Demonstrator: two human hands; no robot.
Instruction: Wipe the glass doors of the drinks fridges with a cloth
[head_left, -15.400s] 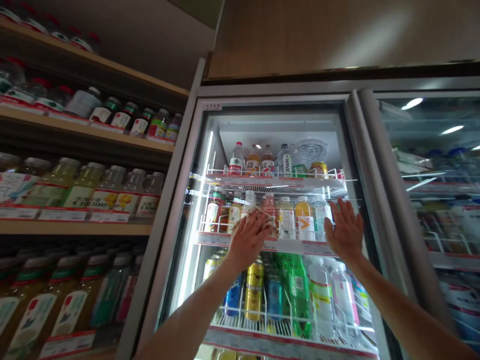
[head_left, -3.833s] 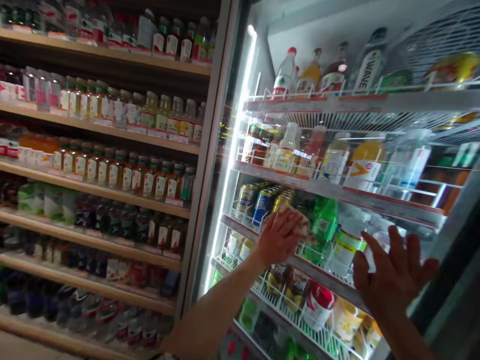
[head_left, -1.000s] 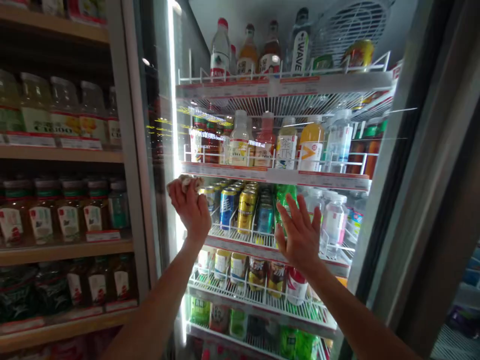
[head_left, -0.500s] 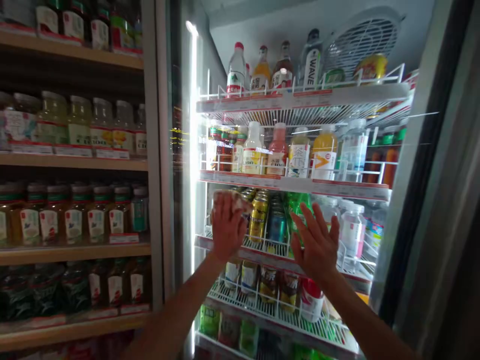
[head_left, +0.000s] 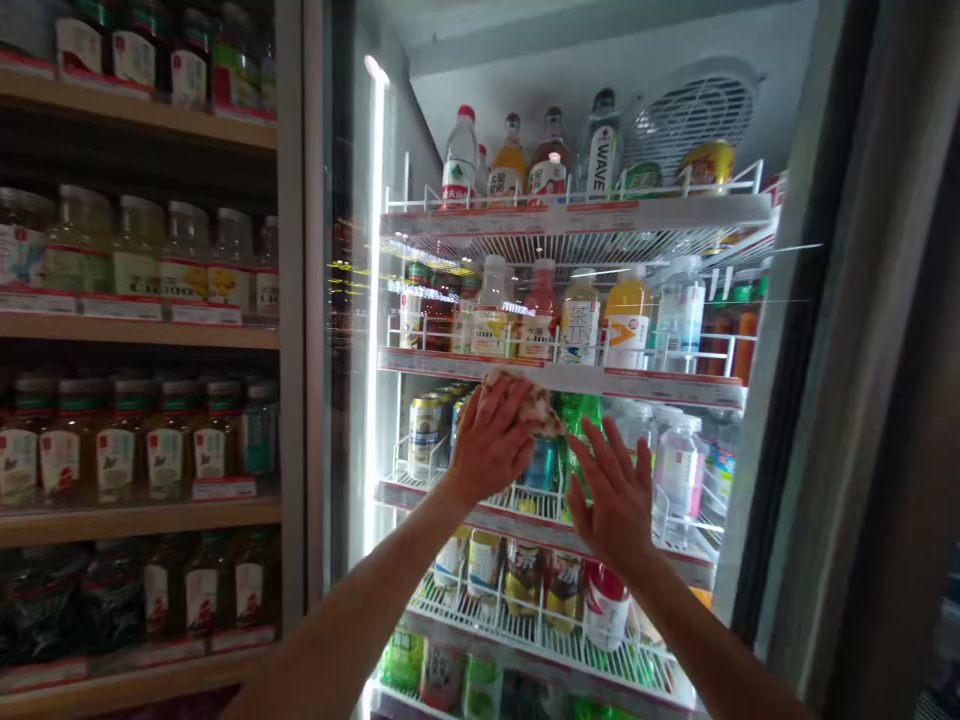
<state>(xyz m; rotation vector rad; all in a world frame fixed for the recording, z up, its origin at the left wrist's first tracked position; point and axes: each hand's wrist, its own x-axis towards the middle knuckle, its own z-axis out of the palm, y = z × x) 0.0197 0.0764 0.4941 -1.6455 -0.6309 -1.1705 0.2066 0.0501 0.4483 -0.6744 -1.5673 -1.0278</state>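
The right hand (head_left: 615, 490) is held up with its fingers spread and released, palm toward the glass door (head_left: 346, 350) of a fridge; whether it touches the glass I cannot tell. The left hand (head_left: 491, 435) has its fingers laid over a crumpled pale cloth (head_left: 541, 408), holding it flat to the glass, in front of the 3rd shelf from the top and just beside the right fingertips.

To the left of the door stands a wooden rack (head_left: 139, 332) full of drinks: amber bottles (head_left: 165, 450) with green caps on 1 shelf, and paler yellow bottles (head_left: 139, 260) on the shelf above.

Behind the glass, 5 levels of the fridge show. The lowest has green packs (head_left: 403, 658), partly cut off by the lower edge. The 4th carries a row of cans in wire dividers, among them 2 brown cans (head_left: 523, 575), with a red-and-white container (head_left: 606, 605) to their right. On the 3rd, a pale gold can (head_left: 425, 432) stands at the left, a teal can (head_left: 541, 467) shows between the hands, and a clear bottle (head_left: 679, 470) is at the right. The 2nd holds upright bottles: a pink drink (head_left: 538, 305), a pale tea (head_left: 580, 315) and an orange juice (head_left: 628, 320). On the top shelf are 1 red-capped clear bottle (head_left: 459, 160), 1 orange drink (head_left: 507, 165) and 1 yellow tub (head_left: 709, 162). Farthest back is a round fan grille (head_left: 697, 108).
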